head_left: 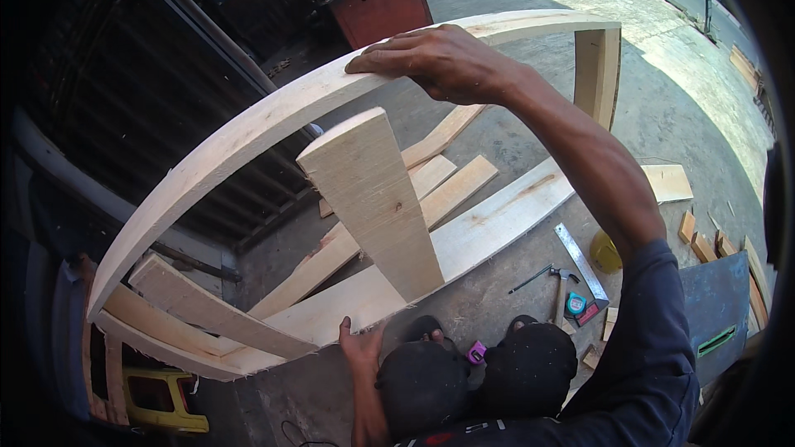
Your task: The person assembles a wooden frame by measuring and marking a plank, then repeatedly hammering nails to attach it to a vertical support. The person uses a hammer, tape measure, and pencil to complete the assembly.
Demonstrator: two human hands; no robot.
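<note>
The floor [497, 141] is grey concrete, with sun on the far part and shade close by. On the left is a dark wall of slats [124, 91]. Far off stands a red box [383, 4] with a green top.

Loose planks [447, 174] lie on the floor under the frame. Near the feet are a hammer [559, 281], a metal square [580, 261], a tape measure [577, 305] and a yellow tub [604, 252]. Small wood blocks [704, 240] lie to the right. A yellow thing [161, 401] sits low on the left.

A big wood frame [248, 128] stands up in front of the person and hides much of the floor. The right hand [439, 58] lies on the top rail, fingers flat and close together on the wood. The left hand [360, 343] holds the bottom board, fingers clamped on its edge. A short board [373, 199] stands up in the middle of the frame, between the two hands. The person's dark knees [476, 377] are just below.
</note>
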